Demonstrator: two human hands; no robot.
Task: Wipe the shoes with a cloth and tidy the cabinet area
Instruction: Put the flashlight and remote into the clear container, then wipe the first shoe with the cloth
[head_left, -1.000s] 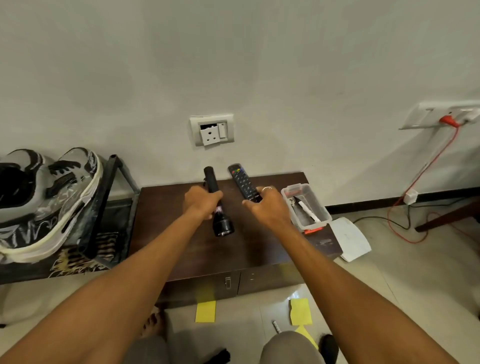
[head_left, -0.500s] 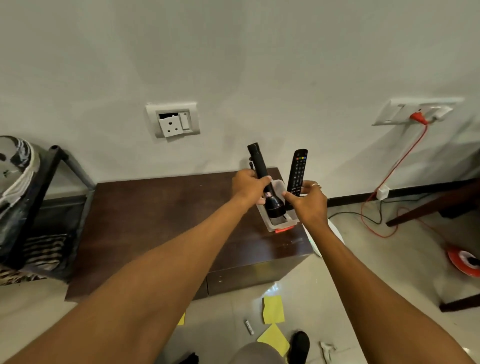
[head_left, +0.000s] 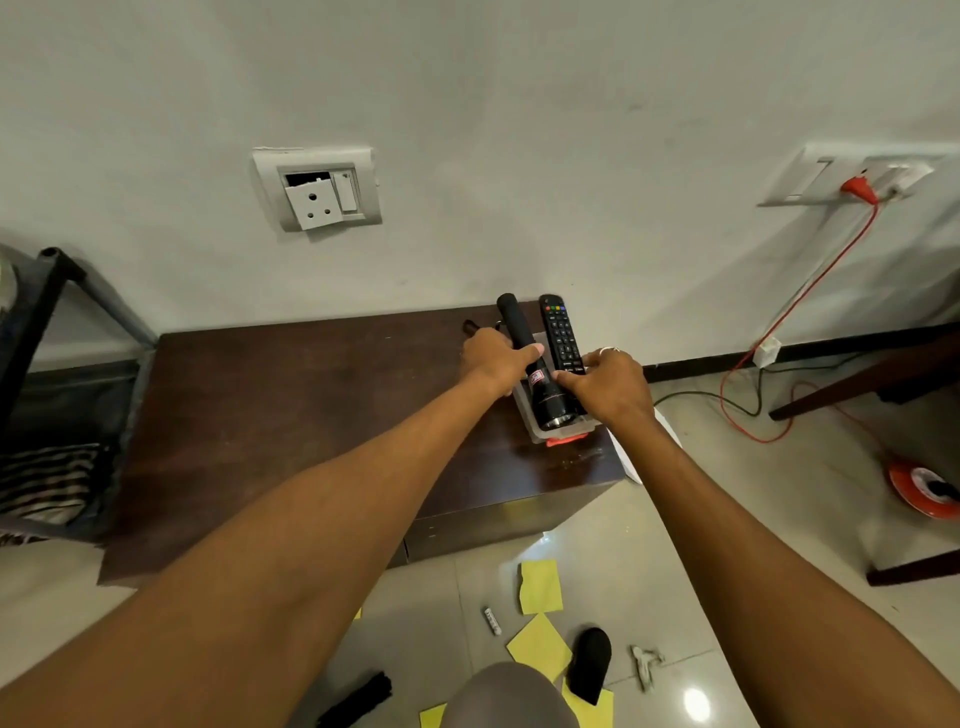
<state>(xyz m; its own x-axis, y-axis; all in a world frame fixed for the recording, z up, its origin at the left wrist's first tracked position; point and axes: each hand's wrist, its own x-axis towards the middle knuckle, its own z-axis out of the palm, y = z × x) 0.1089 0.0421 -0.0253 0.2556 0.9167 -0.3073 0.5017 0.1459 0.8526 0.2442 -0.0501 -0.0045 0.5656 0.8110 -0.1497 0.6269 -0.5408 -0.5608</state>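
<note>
Black torch (head_left: 538, 383) left hand (head_left: 491, 359), remote (head_left: 559, 332) right hand (head_left: 609, 387)

Both bare forearms are extended forward and converge over the right end of the cabinet (head_left: 285, 395). The left hand (head_left: 493, 361) is positioned above the cabinet's back right corner, back of hand up, with fingers curled round the barrel of a torch (head_left: 550, 400). The right hand (head_left: 610, 387) is positioned just to its right, by the cabinet's right edge, knuckles up. Its fingers are closed on the near end of a remote (head_left: 560, 330), and its thumb tip is set at the torch; contact cannot be confirmed. A ring (head_left: 609, 351) is worn on one right finger. Both wrists are kept roughly straight.
</note>
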